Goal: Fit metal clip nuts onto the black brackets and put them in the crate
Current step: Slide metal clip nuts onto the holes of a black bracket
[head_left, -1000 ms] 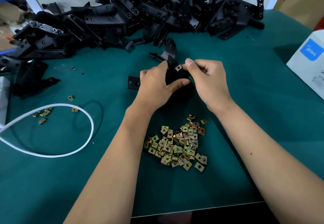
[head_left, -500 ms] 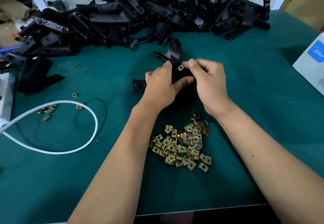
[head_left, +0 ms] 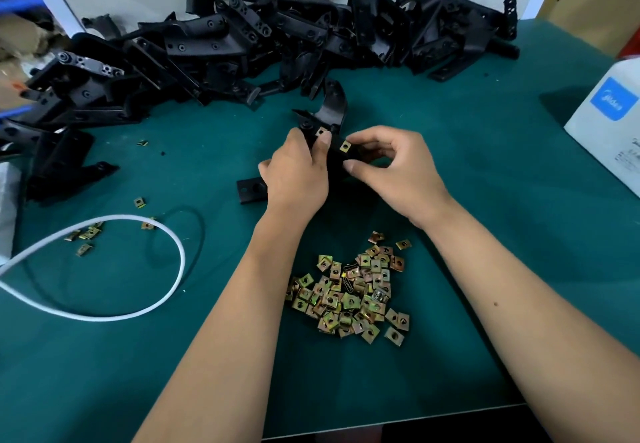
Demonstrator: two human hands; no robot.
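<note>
Right hand (head_left: 391,169) shifted, second clip nut (head_left: 345,146) fitted

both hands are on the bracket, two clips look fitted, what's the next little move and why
Probably press the clip nut fully home with the right hand, while the left hand steadies the bracket. That clip sits at the right fingertips; another clip is already on. No crate is in view yet.

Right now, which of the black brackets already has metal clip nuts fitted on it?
The black plastic bracket held in both hands, left hand and right hand. Two brass-coloured clip nuts sit on it; the brackets piled behind show none.
</note>
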